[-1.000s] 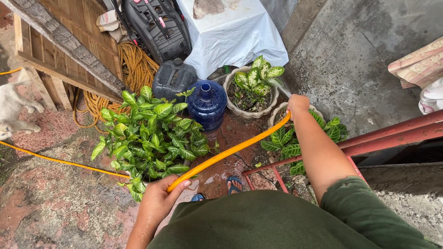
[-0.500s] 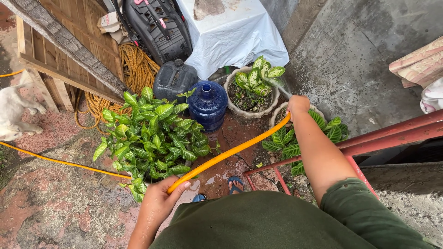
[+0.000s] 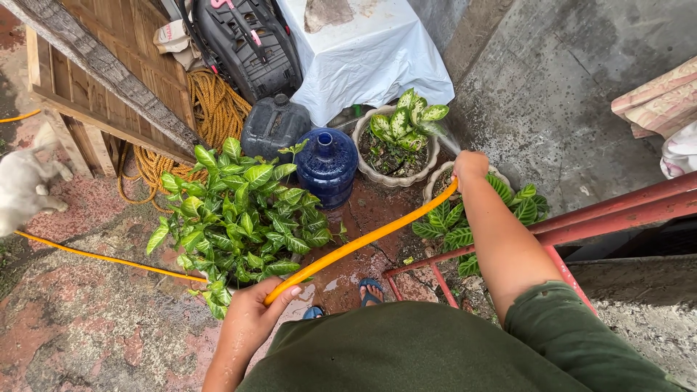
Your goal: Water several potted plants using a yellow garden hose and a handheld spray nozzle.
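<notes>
A rain-wet yard of cracked reddish paving (image 3: 80,327) meets a grey concrete wall (image 3: 566,94) in flat daylight. Beyond the hands, a white cloth-draped table (image 3: 363,58) stands against a slatted wooden pallet (image 3: 109,43). Rust-red metal rails (image 3: 602,214) cross under the right forearm.

From my right hand (image 3: 470,165), the potted plant (image 3: 404,132) crowds twelve o'clock and a red metal rail (image 3: 595,214) bars three o'clock. At my left hand (image 3: 250,319), a leafy bush (image 3: 232,210) blocks twelve o'clock; I see open paving (image 3: 87,327) toward nine. Between them, a blue water jug (image 3: 327,167) stands at the far end of the wet gap.
</notes>
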